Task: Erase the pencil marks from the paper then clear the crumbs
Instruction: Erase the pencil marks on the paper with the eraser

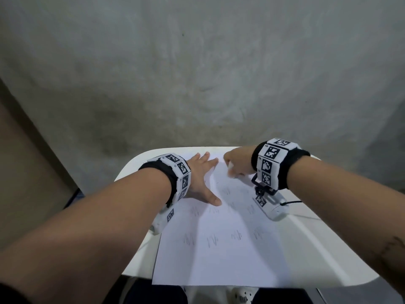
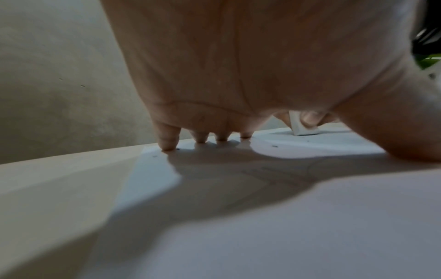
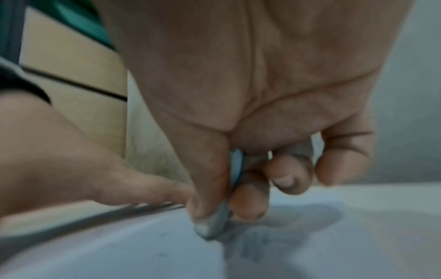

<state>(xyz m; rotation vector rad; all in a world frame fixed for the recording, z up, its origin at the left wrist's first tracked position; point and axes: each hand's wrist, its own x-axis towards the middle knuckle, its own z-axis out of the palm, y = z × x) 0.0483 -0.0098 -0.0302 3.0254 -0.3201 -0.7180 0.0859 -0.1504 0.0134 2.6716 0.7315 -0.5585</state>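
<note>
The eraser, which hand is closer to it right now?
Right. The right hand pinches the eraser against the paper; the left hand lies flat on the paper beside it, apart from the eraser.

left hand (image 2: 238,75) flat, fingertips (image 2: 168,145) on paper (image 2: 262,226) | eraser (image 2: 301,128) beyond

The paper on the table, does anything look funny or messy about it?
The paper lies crooked on the white table, its near edge hanging past the table's front. Small dark crumbs lie near the left hand.
</note>
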